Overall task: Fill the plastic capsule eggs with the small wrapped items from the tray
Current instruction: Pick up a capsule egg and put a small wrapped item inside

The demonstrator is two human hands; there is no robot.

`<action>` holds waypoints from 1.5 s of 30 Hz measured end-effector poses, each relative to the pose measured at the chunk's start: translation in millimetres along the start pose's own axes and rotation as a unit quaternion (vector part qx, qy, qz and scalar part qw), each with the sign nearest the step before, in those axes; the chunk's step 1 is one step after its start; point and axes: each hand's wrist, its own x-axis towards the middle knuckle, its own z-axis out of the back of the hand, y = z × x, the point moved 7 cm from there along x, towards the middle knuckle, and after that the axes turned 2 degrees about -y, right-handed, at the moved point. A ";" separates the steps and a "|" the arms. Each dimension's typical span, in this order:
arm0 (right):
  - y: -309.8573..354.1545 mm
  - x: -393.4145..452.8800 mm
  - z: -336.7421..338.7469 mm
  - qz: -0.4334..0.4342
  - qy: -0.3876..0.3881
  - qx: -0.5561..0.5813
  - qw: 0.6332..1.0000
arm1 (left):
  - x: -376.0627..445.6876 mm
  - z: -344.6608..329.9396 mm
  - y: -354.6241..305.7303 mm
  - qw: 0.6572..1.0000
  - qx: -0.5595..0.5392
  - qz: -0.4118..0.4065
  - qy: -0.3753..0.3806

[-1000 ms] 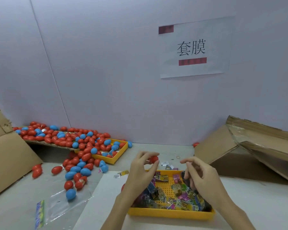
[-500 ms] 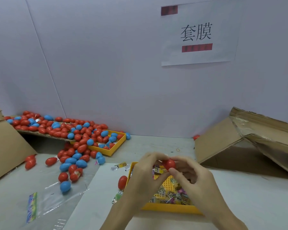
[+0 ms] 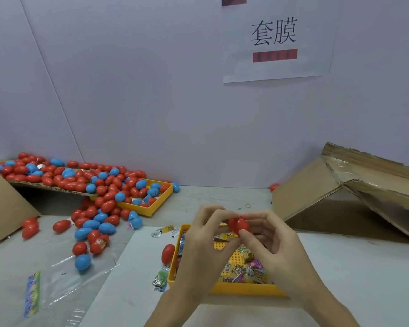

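Left hand (image 3: 204, 241): fingertips pinching the red egg (image 3: 238, 224).
Right hand (image 3: 273, 244): thumb and fingers pinching the same egg.
Position: hovering above the yellow tray (image 3: 246, 290) of wrapped items (image 3: 243, 271).

There is one view only, from a wide-angle camera worn on the person's head. It looks forward and down across the worktop (image 3: 340, 267) toward the pale wall (image 3: 151, 90) behind it, where a paper sign (image 3: 276, 41) hangs. The hands sit close beneath the lens, low in the picture and near its middle; straight edges bow toward the borders.
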 end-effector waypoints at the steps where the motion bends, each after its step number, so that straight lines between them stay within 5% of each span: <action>1: -0.2 -0.3 -0.5 -0.001 0.004 0.007 1.000 | 0.2 0.7 1.6 1.000 -0.004 0.008 0.002; 10: 2.1 -0.6 2.5 0.023 -0.046 0.022 0.998 | -1.7 -5.0 5.7 0.985 -0.129 0.105 0.049; 21: 12.2 -8.8 5.9 0.083 -0.112 -0.072 0.988 | -4.8 -4.1 -12.6 0.999 0.030 -0.025 -0.010; 26: 4.6 -2.5 7.1 0.030 -0.073 0.015 0.997 | -3.9 -7.8 3.3 0.979 -0.129 0.150 0.039; 36: -6.3 -2.4 -2.2 -0.002 -0.027 -0.030 0.999 | 3.0 2.8 24.9 0.954 -0.177 0.229 0.080; 41: -13.6 -0.6 -2.6 0.062 0.018 -0.305 0.950 | -2.6 27.8 61.8 0.897 -0.219 0.384 -0.012; 45: -24.9 4.2 -33.1 0.079 0.138 -0.391 0.906 | -9.4 24.7 72.4 0.850 -0.260 0.458 -0.019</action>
